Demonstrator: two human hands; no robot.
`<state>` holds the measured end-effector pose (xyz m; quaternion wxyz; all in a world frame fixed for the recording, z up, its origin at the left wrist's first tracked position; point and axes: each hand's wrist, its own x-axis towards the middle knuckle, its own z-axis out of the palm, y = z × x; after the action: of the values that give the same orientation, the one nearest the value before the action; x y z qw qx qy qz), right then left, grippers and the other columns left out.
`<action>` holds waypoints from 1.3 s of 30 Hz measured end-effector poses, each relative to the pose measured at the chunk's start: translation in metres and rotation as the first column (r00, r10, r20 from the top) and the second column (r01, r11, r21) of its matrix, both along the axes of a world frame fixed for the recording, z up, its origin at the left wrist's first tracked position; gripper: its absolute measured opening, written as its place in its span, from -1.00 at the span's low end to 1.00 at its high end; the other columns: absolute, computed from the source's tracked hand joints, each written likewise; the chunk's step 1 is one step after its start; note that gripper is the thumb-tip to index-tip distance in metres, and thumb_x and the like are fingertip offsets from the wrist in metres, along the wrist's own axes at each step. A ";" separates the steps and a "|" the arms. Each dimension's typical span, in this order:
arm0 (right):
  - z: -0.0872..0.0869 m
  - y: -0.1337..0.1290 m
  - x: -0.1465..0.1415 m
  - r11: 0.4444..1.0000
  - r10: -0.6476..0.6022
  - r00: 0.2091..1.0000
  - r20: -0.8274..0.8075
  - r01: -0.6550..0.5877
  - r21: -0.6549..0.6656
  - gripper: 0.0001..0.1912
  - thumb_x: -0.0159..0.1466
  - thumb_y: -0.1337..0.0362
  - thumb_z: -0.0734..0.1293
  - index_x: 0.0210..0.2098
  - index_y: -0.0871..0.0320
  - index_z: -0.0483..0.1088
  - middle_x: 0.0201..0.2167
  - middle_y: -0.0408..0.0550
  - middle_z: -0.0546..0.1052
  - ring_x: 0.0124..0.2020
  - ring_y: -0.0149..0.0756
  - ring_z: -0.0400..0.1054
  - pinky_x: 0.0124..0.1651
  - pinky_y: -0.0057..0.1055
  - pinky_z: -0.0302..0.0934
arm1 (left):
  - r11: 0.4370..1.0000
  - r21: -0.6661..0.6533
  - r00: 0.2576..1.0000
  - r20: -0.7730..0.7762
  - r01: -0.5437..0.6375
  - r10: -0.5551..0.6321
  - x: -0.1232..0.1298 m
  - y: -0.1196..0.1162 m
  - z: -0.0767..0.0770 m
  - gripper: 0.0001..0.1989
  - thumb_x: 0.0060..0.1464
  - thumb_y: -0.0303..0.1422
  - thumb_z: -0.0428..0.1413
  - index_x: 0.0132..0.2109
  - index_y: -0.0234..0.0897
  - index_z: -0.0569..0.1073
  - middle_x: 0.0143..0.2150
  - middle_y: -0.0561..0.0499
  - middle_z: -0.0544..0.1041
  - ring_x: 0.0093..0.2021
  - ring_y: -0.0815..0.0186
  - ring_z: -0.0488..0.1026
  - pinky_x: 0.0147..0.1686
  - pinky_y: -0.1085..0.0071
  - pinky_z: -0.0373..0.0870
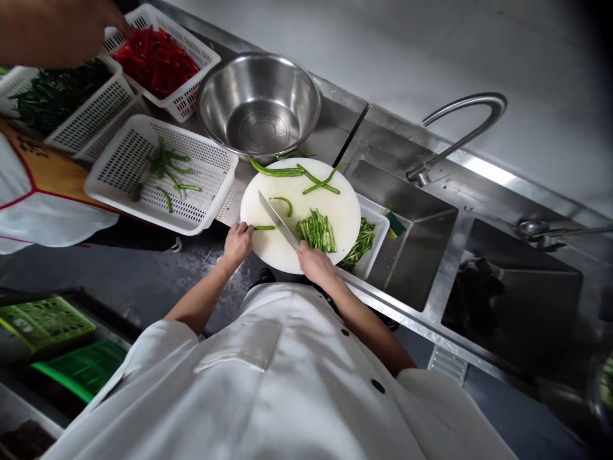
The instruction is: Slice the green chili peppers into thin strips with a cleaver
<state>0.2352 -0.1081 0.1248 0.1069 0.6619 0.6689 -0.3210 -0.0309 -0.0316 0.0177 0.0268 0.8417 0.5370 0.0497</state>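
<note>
My left hand (239, 245) is closed on a green chili pepper (264, 228) at the left edge of the round white cutting board (263, 254). In my right hand (317, 263) is a kitchen knife (280, 223), its blade angled up and left across the board, apart from that pepper. Beside the blade lies a pile of cut green chili pieces (317, 231). A short curved pepper piece (283, 204) rests beyond the knife. Several whole green chilies (278, 170) lie along the board's far edge.
A white basket (196, 220) with a few green chilies stands left, a steel bowl (258, 121) behind. Baskets of red chilies (156, 61) and dark green vegetables (62, 96) sit farther left, near another person's arm (57, 32). Right are a sink (407, 255), faucet (464, 131) and basket of cut greens (360, 245).
</note>
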 end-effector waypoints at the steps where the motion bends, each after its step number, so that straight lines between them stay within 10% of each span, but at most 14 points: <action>1: -0.004 0.004 0.005 1.000 -0.011 1.000 -0.024 0.011 0.010 -0.64 0.60 0.16 0.08 0.23 0.17 0.30 -0.07 0.19 0.65 -0.09 -0.05 0.57 -0.14 -0.33 0.24 | 0.999 0.030 1.000 0.015 0.011 -0.012 -0.002 0.001 0.001 -0.69 0.35 -0.48 -0.05 -0.06 -0.30 0.61 -0.17 -0.26 0.54 -0.12 -0.02 0.40 -0.10 0.07 0.36; 8: -0.011 -0.038 0.057 0.994 -0.112 0.993 -0.033 0.112 0.009 -0.64 0.60 0.16 0.08 0.17 0.17 0.37 -0.15 0.11 0.65 -0.14 -0.08 0.53 -0.14 -0.36 0.20 | 0.954 0.162 0.919 0.270 0.252 -0.288 0.032 0.007 -0.011 -0.63 0.45 -0.43 -0.10 0.12 -0.25 0.59 0.07 -0.22 0.57 0.07 0.05 0.42 0.07 0.07 0.43; 17: 0.016 -0.088 0.052 0.990 -0.014 0.990 0.140 0.033 -0.137 -0.54 0.61 0.15 0.02 0.35 0.19 0.27 -0.11 0.17 0.65 -0.06 -0.01 0.56 -0.10 -0.30 0.23 | 0.896 0.080 0.828 0.355 0.436 -0.434 0.044 0.011 -0.028 -0.66 0.41 -0.39 -0.06 0.11 -0.30 0.57 0.05 -0.23 0.56 0.04 0.05 0.44 0.13 0.00 0.47; 27: 0.047 -0.087 0.047 0.979 0.018 0.994 0.107 0.005 -0.206 -0.57 0.61 0.14 0.06 0.33 0.20 0.23 -0.13 0.18 0.64 -0.07 0.03 0.58 -0.12 -0.29 0.25 | 0.964 -0.079 0.945 0.234 0.254 -0.229 0.063 -0.008 -0.018 -0.66 0.39 -0.42 -0.05 0.01 -0.16 0.63 0.01 -0.20 0.58 0.01 0.03 0.38 0.02 0.05 0.35; 39: 0.028 -0.065 0.028 0.982 0.016 0.999 0.048 -0.007 -0.189 -0.56 0.61 0.11 0.04 0.31 0.22 0.24 -0.09 0.22 0.63 -0.04 0.01 0.56 -0.08 -0.30 0.25 | 0.963 -0.102 0.942 0.255 0.248 -0.216 0.063 -0.014 -0.018 -0.67 0.40 -0.44 -0.07 0.02 -0.21 0.59 0.03 -0.18 0.58 0.03 0.05 0.40 0.06 0.09 0.36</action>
<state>0.2631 -0.1731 0.1530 0.1874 0.6526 0.6364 -0.3660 0.0325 -0.0460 -0.0007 0.1537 0.8831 0.4287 0.1125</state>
